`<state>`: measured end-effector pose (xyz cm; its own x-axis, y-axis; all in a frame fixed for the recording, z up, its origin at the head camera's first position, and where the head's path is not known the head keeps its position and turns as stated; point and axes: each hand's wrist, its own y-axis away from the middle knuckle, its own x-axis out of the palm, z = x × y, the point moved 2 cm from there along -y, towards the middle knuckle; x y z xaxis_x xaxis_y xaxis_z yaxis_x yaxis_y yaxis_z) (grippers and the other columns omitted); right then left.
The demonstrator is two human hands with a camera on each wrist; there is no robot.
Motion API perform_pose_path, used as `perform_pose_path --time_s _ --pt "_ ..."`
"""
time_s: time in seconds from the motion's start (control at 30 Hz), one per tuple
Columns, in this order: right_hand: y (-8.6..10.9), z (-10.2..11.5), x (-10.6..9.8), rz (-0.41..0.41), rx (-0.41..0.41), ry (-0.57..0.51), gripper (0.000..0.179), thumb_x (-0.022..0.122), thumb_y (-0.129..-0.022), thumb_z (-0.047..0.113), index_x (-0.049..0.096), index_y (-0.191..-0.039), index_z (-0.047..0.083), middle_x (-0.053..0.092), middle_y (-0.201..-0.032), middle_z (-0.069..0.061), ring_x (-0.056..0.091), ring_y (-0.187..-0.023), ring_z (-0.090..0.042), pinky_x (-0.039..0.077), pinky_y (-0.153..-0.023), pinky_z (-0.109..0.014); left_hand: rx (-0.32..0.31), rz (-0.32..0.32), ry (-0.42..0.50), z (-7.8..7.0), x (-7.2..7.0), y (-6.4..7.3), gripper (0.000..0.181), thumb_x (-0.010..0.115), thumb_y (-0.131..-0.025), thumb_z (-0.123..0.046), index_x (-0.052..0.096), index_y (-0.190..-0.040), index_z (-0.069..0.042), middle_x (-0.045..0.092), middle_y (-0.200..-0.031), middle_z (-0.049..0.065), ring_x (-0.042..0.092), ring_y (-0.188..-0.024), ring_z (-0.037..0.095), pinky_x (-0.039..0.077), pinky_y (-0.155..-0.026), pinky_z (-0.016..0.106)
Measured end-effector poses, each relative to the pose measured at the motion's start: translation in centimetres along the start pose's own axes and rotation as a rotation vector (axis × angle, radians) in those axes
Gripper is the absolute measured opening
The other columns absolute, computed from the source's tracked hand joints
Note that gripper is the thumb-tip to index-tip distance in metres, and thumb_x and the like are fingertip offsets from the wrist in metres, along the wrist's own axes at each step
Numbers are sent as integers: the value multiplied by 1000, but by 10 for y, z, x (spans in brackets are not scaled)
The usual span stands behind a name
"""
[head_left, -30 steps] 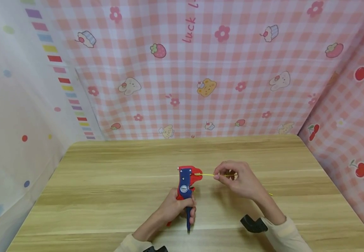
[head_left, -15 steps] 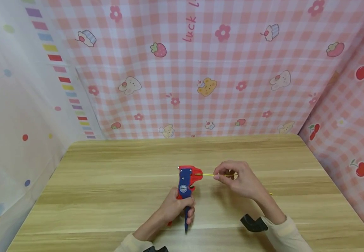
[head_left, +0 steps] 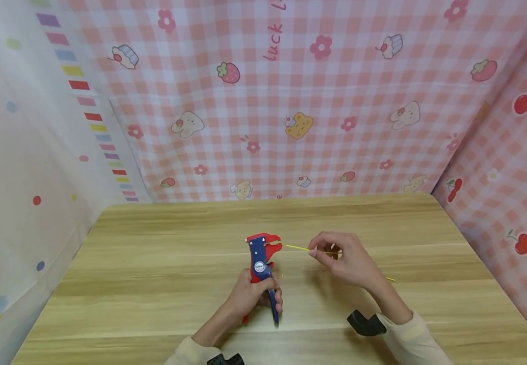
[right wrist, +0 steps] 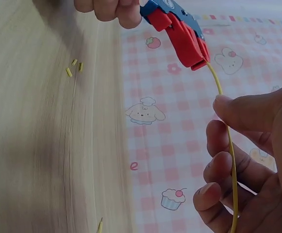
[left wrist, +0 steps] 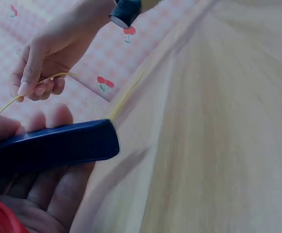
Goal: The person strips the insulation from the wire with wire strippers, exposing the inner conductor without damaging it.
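My left hand (head_left: 249,295) grips the handles of a red and blue wire stripper (head_left: 258,256), its jaws parted and facing right. In the left wrist view, the blue handle (left wrist: 58,143) lies across the fingers. My right hand (head_left: 347,258) pinches a thin yellow wire (head_left: 297,248) between thumb and forefinger. The wire's left end stands just off the stripper's mouth in the head view. From the right wrist view, the wire (right wrist: 232,160) runs down past the curled fingers, and its tip overlaps the stripper's red nose (right wrist: 191,51); contact there is unclear.
Several short yellow bits of insulation (right wrist: 74,68) lie on the wooden table (head_left: 153,284). Another yellow wire (left wrist: 126,97) rests on the table beyond the left hand's handle. A pink checked cloth (head_left: 245,101) hangs behind the table.
The wire stripper has moved left and slightly up, tilting, with its mouth off the wire it was around. The right hand and wire have hardly moved.
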<state>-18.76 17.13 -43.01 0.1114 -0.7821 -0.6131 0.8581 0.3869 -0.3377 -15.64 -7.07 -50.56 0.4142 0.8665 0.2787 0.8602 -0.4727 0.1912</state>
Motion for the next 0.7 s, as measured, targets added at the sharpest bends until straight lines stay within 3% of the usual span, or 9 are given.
perform_pose_path --time_s 0.1,0.37,0.7 --pt "0 -1 -1 0 23 6 11 75 -93 11 73 -91 22 66 -72 5 53 -63 -5 47 -56 -21 1 10 4 1 1 -1 28 59 -96 -9 51 -109 14 70 -71 1 72 -63 16 65 -66 36" --pt "-2 -3 -8 -19 81 46 3 74 -94 15 74 -92 16 66 -72 8 55 -64 -6 49 -60 -22 -3 -14 -17 -3 -3 -1 30 61 -98 -10 52 -114 13 71 -73 2 73 -65 16 65 -70 37" --pt "-2 -16 -18 -69 116 74 5 73 -95 17 74 -92 14 72 -77 -1 58 -66 -6 52 -62 -22 25 -28 -11 -6 -10 -1 26 58 -99 -9 52 -112 13 71 -72 1 73 -64 16 65 -69 37"
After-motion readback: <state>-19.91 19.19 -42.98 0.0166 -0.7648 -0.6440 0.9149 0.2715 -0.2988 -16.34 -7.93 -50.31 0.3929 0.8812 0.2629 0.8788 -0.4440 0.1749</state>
